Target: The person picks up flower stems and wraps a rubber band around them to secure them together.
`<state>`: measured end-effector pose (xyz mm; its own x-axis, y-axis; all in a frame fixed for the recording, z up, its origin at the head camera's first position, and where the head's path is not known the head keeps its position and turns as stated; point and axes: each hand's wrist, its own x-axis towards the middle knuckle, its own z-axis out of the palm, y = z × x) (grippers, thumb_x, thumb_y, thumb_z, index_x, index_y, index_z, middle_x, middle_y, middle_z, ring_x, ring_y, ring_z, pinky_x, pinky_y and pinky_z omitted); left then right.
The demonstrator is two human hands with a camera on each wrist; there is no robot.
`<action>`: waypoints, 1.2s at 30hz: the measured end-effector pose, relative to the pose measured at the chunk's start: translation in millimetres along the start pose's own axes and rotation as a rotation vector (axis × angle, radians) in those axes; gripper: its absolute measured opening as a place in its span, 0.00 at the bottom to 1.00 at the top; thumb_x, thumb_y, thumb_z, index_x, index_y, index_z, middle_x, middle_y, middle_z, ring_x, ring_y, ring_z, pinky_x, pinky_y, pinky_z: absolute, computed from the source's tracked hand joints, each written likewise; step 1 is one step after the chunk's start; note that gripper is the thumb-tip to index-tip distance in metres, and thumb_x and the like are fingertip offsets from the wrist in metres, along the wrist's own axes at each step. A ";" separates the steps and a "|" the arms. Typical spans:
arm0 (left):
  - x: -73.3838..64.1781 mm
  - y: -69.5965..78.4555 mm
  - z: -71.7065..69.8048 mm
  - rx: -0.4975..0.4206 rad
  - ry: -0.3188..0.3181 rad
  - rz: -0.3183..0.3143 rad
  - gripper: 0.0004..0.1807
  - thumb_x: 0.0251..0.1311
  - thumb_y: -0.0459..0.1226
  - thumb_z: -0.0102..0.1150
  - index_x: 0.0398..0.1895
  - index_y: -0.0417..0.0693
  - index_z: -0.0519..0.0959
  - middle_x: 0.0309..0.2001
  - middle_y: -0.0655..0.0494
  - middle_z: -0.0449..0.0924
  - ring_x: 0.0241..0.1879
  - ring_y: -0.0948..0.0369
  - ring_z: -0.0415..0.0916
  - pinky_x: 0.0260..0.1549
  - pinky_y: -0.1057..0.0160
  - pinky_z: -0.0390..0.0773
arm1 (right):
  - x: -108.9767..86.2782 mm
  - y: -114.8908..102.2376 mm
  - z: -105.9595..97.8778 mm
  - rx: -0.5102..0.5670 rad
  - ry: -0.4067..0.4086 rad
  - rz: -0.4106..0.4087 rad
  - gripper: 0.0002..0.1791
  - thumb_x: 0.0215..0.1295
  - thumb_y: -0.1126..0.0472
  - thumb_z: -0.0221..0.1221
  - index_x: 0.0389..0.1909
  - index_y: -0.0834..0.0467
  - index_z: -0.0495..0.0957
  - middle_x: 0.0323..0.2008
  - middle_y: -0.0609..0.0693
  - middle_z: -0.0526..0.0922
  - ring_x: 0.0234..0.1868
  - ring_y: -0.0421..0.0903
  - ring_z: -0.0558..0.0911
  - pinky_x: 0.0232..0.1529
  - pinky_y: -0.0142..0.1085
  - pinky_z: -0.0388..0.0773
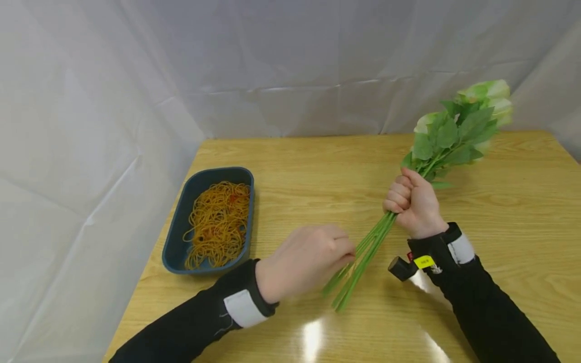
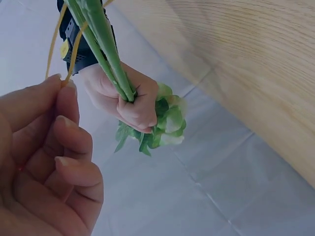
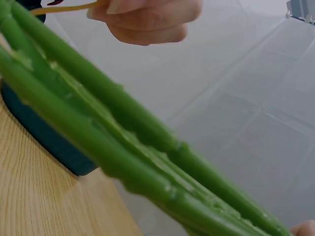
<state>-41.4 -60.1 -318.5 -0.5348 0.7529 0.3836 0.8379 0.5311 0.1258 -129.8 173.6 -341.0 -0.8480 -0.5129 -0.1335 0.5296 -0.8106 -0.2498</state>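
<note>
My right hand [image 1: 415, 204] grips a bunch of white-green flowers [image 1: 463, 126] by the stems, the leafy heads pointing to the far right. Below the fist, long green stems [image 1: 369, 249] slant down towards the front of the table. My left hand [image 1: 308, 257] is beside their lower part. In the left wrist view, its thumb and forefinger pinch a yellow rubber band [image 2: 52, 44], one strand of which crosses the stems. The right wrist view shows the band [image 3: 66, 9] stretched from the left fingertips; whether it circles every stem I cannot tell.
A dark blue plastic bin [image 1: 174, 232] stands at the table's left side. Many yellow rubber bands [image 1: 220, 222], with a few red ones, lie tangled in it. The wooden table [image 1: 308, 181] meets white sheeting [image 1: 290, 65] at the back and left.
</note>
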 end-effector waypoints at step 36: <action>7.6 -72.6 -1.3 -0.365 0.373 -0.514 0.07 0.68 0.34 0.60 0.36 0.39 0.85 0.32 0.48 0.86 0.27 0.59 0.76 0.28 0.68 0.72 | -12.2 -1.7 9.2 -0.009 -0.248 0.142 0.28 0.84 0.46 0.29 0.19 0.53 0.49 0.18 0.43 0.42 0.18 0.40 0.41 0.25 0.32 0.40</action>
<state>-106.1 -93.4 -323.5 -0.8523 0.2264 0.4714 0.5085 0.5697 0.6457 -120.2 178.6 -330.2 -0.7338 -0.6758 0.0704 0.6418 -0.7234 -0.2544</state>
